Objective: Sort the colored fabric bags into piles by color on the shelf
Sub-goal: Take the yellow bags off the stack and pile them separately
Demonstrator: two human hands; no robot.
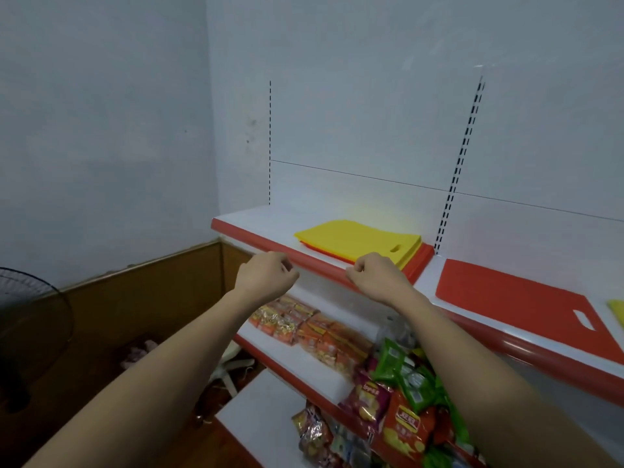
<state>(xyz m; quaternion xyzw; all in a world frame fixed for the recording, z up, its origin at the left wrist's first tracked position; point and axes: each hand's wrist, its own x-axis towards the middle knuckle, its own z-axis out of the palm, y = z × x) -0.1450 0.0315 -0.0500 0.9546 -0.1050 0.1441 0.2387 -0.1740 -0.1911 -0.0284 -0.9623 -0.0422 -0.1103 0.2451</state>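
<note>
Left hand: we see our left hand (266, 273) held in front of the top shelf's red front edge, fingers curled together, nothing in its grip.
Right hand: our right hand (373, 276) hangs just before the same edge, below the yellow pile; its fingers are curled in too and hold nothing.
Yellow bags: a flat yellow pile (359, 241) lies on the top shelf (256, 219), left section, with a cut-out handle toward the right end; a thin red-orange edge shows beneath it.
Red bag: a red bag (513, 302) lies flat on the right section of the shelf, its handle slot toward the near right corner.
Other yellow: a yellow corner (618, 312) shows at the frame's right edge, beside the red bag; we cannot tell more.
Lower shelves: snack packets (401, 393) in orange, green and purple fill them.
Writing: the packets bear print, but it is too blurred for us to read.
Fan: a dark fan (30, 319) stands at the far left.
</note>
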